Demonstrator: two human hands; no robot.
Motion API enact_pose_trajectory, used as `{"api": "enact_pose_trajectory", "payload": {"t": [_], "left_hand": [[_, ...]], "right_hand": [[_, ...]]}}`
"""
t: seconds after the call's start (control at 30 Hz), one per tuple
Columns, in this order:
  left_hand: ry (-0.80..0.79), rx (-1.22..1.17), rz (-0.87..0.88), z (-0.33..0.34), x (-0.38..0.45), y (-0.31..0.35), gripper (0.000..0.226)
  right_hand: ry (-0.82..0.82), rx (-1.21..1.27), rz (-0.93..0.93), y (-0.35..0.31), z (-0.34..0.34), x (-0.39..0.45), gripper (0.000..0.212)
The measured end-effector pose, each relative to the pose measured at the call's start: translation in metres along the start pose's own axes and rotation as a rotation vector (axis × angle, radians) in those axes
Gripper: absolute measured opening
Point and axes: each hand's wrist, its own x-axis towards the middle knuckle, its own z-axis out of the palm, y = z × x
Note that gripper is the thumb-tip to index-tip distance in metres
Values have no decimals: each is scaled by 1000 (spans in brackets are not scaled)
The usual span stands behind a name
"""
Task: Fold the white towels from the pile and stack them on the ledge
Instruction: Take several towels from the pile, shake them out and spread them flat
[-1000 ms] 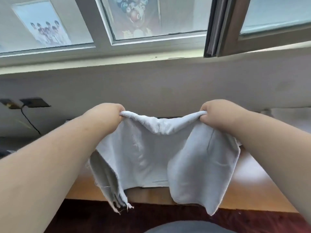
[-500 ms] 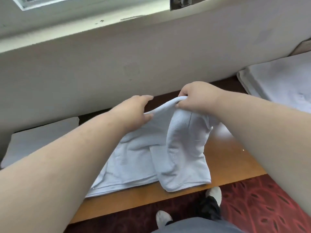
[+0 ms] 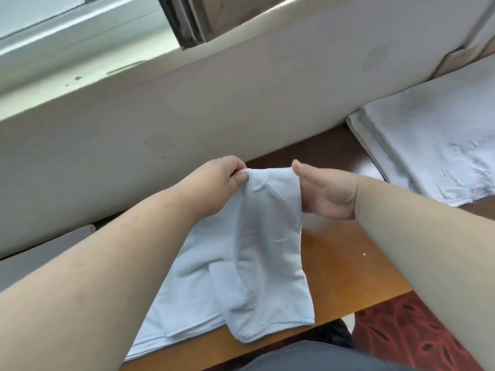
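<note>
A white towel (image 3: pixel 270 253) hangs folded lengthwise above the wooden ledge (image 3: pixel 345 266). My left hand (image 3: pixel 222 180) pinches its top corner. My right hand (image 3: pixel 326 195) is just right of the top edge, palm showing and thumb straight; its fingers are hidden behind the cloth. The towel's lower end rests on a flat stack of folded white towels (image 3: pixel 184 293) lying on the ledge under my left forearm. A pile of white towels (image 3: pixel 434 145) lies at the right.
A pale wall (image 3: pixel 187 116) rises right behind the ledge, with a window sill and dark window frame (image 3: pixel 187 25) above. A white flat sheet (image 3: pixel 40 258) lies at the left. Below the ledge's front edge are red patterned carpet (image 3: pixel 417 333) and my shoes (image 3: pixel 340 333).
The towel, first stretched wide between both hands, has been brought together and lowered to the ledge. My left hand now pinches the top where the right hand held it; the right hand has opened.
</note>
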Motion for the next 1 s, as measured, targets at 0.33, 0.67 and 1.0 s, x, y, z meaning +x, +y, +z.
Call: {"api": "enact_pose_trajectory", "payload": {"t": [0.33, 0.67, 1.0], "left_hand": [[-185, -149, 24, 10, 38, 9, 29], [-162, -88, 190, 52, 82, 51, 18], [93, 245, 10, 101, 171, 53, 32]], "right_hand": [[572, -6, -55, 79, 36, -15, 21], [495, -244, 294, 123, 30, -47, 50], [923, -192, 174, 158, -26, -74, 12]]}}
